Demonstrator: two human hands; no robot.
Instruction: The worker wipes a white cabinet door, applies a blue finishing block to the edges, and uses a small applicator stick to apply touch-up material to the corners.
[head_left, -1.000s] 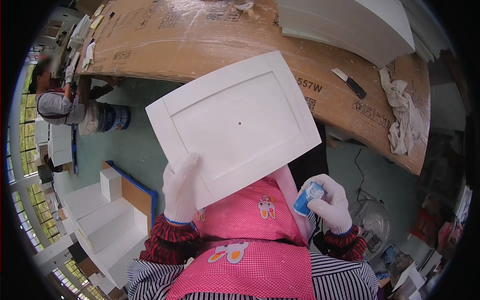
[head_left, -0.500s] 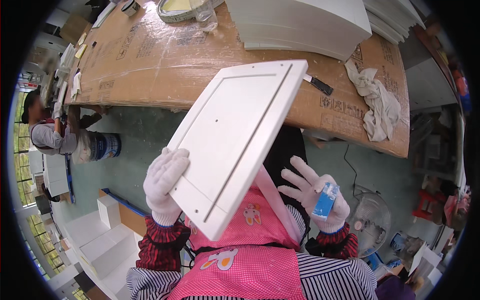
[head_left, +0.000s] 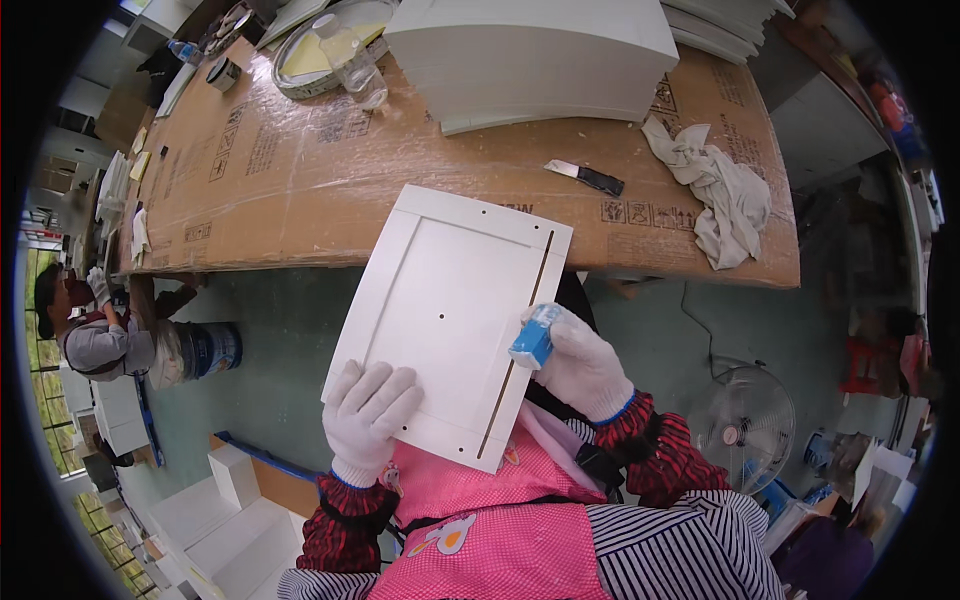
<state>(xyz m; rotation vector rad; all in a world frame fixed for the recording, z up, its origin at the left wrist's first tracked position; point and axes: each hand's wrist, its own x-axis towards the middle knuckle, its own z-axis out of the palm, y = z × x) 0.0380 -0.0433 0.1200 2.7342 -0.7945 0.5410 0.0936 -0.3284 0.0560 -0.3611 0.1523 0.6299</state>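
A white panel (head_left: 450,290) with a recessed field, small holes and a long dark groove along its right side is held tilted over my lap. Its far end overlaps the table edge. My left hand (head_left: 370,415), in a white knit glove, grips the panel's lower left part, fingers across its face. In my gloved right hand (head_left: 585,365) is a small blue block (head_left: 535,337) with white smears. It is at the panel's right edge, beside the groove; whether it touches the panel I cannot tell.
The cardboard-covered table (head_left: 300,200) carries a stack of white panels (head_left: 540,70), a scraper (head_left: 587,177), a rag (head_left: 715,190), a clear bottle (head_left: 350,60) and a round tray (head_left: 300,75). A fan (head_left: 745,420) stands at right. Another person (head_left: 100,330) works at far left.
The panel has swung to a flatter, more face-up pose and come lower. My right hand has moved left with the blue block, from beside the panel to its right edge.
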